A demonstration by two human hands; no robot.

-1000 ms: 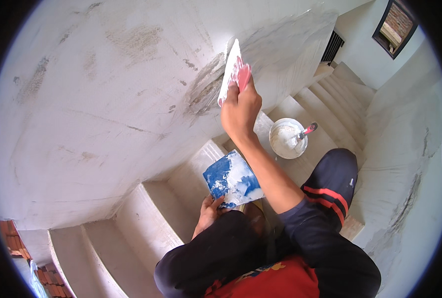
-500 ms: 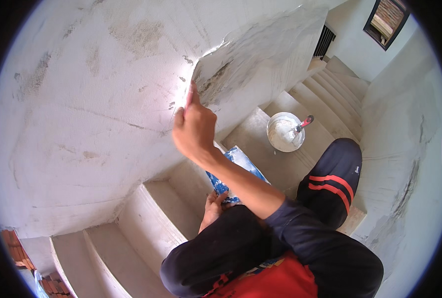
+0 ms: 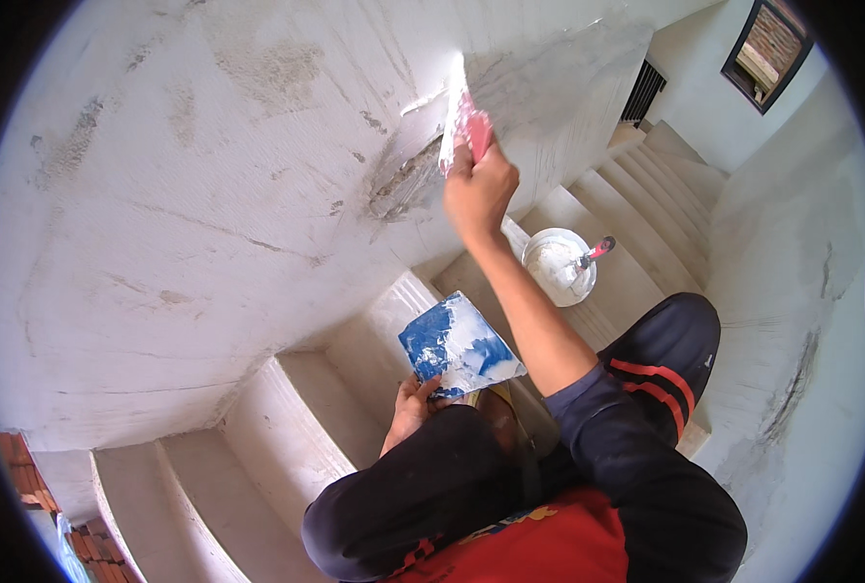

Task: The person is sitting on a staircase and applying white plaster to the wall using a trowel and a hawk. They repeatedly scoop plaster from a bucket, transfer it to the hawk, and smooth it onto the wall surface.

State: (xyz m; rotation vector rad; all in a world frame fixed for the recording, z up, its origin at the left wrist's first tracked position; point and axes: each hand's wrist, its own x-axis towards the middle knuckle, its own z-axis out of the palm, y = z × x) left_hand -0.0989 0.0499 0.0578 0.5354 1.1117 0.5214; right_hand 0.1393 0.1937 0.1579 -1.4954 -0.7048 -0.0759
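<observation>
My right hand (image 3: 481,194) grips the pink handle of a wide putty knife (image 3: 458,119), its blade coated in white putty and laid against the wall (image 3: 257,185). Around the blade the wall has a greyish smoothed patch with dark rough marks. Down by my knee, my left hand (image 3: 413,409) pinches the near edge of a flat blue board (image 3: 461,342) smeared with white putty. Farther off, a white bucket (image 3: 532,255) of putty stands on a step, a red-and-black handled scraper (image 3: 597,250) resting in it.
Concrete stairs (image 3: 228,496) run along the wall at left and past the bucket at far right (image 3: 646,209). Another plastered wall (image 3: 792,291) rises on the right. A dark-framed window (image 3: 767,53) is at top right; bricks (image 3: 26,471) lie at lower left.
My right hand has swept the putty knife right and up along the wall, off the patch's left edge. The blue board, less covered by my arm, shows more of its face.
</observation>
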